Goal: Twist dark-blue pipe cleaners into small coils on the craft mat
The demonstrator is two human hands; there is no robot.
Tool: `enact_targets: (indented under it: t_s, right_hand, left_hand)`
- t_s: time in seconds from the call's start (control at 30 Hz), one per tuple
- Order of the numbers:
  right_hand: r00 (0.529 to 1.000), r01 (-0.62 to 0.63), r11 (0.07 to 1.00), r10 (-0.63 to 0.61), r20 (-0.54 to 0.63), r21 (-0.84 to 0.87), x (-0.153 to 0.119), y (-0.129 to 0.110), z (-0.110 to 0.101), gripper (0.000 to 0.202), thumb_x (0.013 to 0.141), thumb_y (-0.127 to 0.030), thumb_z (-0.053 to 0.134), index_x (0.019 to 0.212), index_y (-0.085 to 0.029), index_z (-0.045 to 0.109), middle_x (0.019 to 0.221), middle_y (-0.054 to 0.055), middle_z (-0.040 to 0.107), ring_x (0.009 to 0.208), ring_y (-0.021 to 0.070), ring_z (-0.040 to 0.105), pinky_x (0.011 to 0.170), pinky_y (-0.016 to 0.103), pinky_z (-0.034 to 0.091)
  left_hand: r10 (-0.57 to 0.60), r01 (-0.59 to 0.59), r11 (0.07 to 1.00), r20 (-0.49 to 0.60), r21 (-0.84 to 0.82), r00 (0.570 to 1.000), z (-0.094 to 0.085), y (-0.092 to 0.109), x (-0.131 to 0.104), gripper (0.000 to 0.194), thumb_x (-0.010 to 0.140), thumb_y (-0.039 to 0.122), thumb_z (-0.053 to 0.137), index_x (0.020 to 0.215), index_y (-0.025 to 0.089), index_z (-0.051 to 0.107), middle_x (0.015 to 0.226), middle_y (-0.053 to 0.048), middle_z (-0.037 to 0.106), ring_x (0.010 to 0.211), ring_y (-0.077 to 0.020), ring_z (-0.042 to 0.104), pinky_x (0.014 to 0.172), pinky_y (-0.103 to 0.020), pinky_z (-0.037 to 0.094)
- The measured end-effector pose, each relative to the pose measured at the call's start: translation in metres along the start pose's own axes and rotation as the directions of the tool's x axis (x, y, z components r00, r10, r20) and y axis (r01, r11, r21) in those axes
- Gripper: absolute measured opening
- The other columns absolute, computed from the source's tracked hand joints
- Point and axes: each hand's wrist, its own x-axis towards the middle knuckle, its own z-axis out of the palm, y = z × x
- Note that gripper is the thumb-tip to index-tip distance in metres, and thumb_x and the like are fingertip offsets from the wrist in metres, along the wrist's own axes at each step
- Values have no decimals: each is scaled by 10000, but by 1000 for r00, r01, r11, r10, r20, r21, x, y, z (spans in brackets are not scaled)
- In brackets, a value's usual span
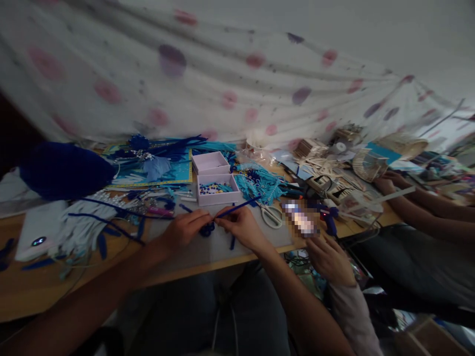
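Observation:
Between my two hands, close above a grey mat, is a coiled dark blue pipe cleaner piece. My left hand pinches it from the left side. The fingers of my right hand close on a straight blue pipe cleaner that slants up to the right from the coil. Just beyond the hands stands a white box holding small blue, yellow and white beads. Scissors with white handles lie right of my right hand.
Light blue pipe cleaner pieces heap behind the scissors. A blue glue gun lies to the right, near another person's hand with a phone. A second person's hands work on a wooden-stick structure. A white power bank lies left.

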Motion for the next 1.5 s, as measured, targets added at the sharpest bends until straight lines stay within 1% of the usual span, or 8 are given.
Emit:
enact_targets:
  t_s: [0.17,0.43,0.57,0.73,1.0,1.17,1.3,1.5]
  right_hand:
    - [974,222,916,-227,26,-334,-3,-4,1,171,960,-219,559,964,-228,730,902,54,734,822,180,658,701,272,484]
    - [769,592,431,-554,318,-682,-8,3,-4,183,1009,-169,491,1060,-166,667,883,80,676,751,170,612,661,294,425]
    - [897,391,756,-442,33,-525,-6,4,6,167,950,-128,537,1006,-171,688,914,73,699,811,178,649,699,280,476]
    - [991,-66,961,94,-97,267,6,-11,11,123,828,-273,701,746,-182,685,696,14,686,619,142,602,592,254,466]
    - [995,-54,981,69,-75,184,8,-4,6,239,859,-373,690,733,-170,696,610,4,639,515,117,517,510,241,380]
    - [783,571,616,-607,135,-543,-2,7,-3,225,984,-163,497,961,-160,721,843,68,725,686,146,611,603,262,416]
    - [628,694,307,-701,338,-652,-9,9,-8,222,990,-142,495,971,-146,716,804,49,722,620,134,574,541,280,361]
    - [978,135,981,-155,-140,-141,-1,3,7,126,917,-215,623,901,-152,731,800,36,709,662,128,600,592,234,424]
  left_hand:
    - [-306,331,897,128,-292,943,-7,12,16,270,996,214,446,954,158,706,845,-68,710,720,-154,694,661,-252,574]
    - [-585,851,279,624,-445,518,-18,9,34,333,826,480,686,781,151,663,495,7,621,435,-147,604,414,-211,457]
    - [-635,711,556,332,-430,697,-14,9,27,293,889,438,641,903,156,717,735,-53,746,617,-187,710,539,-267,577]
    - [-155,155,986,-3,-63,988,-17,-1,5,238,981,263,531,1092,217,736,1089,-68,760,976,-182,730,885,-295,593]
    - [-230,238,966,78,-103,970,-16,9,24,291,989,224,450,881,173,715,832,-61,730,775,-161,697,710,-247,555]
    - [-574,737,565,466,-371,674,-19,15,36,344,922,423,545,705,167,618,567,-1,612,540,-148,605,534,-238,464]
    - [-490,867,319,717,-382,496,-22,10,35,391,850,535,598,722,165,615,537,7,601,446,-140,566,438,-228,422]
    - [-423,446,850,143,-280,895,-15,13,24,258,954,383,559,967,175,710,935,-76,741,798,-184,709,718,-287,584]
